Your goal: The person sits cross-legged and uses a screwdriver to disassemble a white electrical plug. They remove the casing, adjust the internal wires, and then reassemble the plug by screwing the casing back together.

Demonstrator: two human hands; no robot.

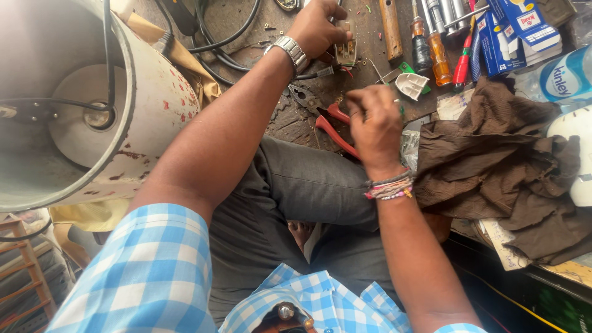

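A: Head view, looking down at a cluttered workbench. What do the hands have?

B: The left hand (317,28), a metal watch on its wrist, reaches far across the bench and closes its fingers round one small brass-coloured electrical part (345,52), which has thin wires running from it. The right hand (373,126), nearer the body and wearing several beaded wristbands, has its fingers curled and pinched together; whatever it grips is too small to tell.

A: And near them?

B: One pair of red-handled pliers (327,117) lies on the bench just beside the right hand, between the two hands. One small white boat-shaped piece (412,84) rests just beyond the right hand.

A: Further out?

B: Along the far edge lie about four screwdrivers (438,58), some with amber handles and one with a red handle, and one wooden handle (391,28). Right of them sit blue cartons (509,34), one plastic bottle (564,77) and one crumpled brown cloth (499,160). To the left stands one large white drum (148,111) flecked with rust, black cables (216,43) trailing from it.
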